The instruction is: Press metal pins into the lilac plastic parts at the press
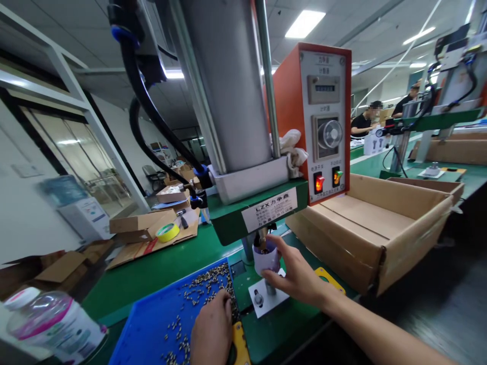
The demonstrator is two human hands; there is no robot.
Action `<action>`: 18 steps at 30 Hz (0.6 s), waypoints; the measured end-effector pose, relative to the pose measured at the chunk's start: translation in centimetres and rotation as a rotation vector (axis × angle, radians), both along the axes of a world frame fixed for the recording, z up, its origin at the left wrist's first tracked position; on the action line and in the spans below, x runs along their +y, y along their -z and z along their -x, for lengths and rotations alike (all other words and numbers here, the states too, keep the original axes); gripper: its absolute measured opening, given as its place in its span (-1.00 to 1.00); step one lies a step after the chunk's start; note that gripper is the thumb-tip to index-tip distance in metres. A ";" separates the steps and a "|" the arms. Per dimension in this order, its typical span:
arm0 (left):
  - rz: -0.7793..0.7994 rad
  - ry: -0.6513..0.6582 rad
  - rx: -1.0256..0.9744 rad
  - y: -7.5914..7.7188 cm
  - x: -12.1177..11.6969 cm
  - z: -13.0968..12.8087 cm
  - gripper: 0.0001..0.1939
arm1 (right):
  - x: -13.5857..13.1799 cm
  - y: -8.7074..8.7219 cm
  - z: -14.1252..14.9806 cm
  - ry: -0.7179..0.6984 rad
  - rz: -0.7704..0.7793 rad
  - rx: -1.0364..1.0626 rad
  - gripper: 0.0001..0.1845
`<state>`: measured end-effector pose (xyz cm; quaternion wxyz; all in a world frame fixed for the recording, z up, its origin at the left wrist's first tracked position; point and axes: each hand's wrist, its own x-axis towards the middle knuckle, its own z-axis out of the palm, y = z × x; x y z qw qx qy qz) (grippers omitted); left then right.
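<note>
My right hand (299,276) is wrapped round a small white cup-shaped part (265,258) that stands on the fixture under the ram of a green bench press (258,208). Thumb and fingers pinch its sides. My left hand (212,332) rests, fingers curled down, on the right edge of a blue tray (152,324) strewn with several small metal pieces (207,286); what its fingers hold is hidden. A white base plate (262,301) lies under the fixture.
An orange control box (323,121) with lit switches stands behind the press. An open cardboard box (380,228) sits to the right. A plastic bottle (53,322) stands at the near left; flat cartons and yellow tape (168,232) lie beyond. People sit at a far bench (367,121).
</note>
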<state>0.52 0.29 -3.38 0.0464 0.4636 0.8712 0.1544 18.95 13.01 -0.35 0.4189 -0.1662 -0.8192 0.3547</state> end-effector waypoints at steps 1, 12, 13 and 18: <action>0.006 -0.003 0.000 0.0 0.0 0.0 -0.73 | -0.1 0.0 0.0 -0.012 0.010 0.001 -0.38; -0.023 0.011 0.007 0.0 -0.2 -0.2 -0.72 | -0.8 0.6 -0.3 -0.024 -0.029 -0.045 -0.38; -0.040 0.021 0.008 -0.2 -0.2 -0.3 -0.71 | -0.8 1.0 -0.4 -0.010 -0.033 -0.050 -0.36; -0.220 0.005 0.068 -0.4 -1.8 -0.8 -0.66 | -0.5 3.1 -0.2 0.015 -0.097 -0.026 -0.31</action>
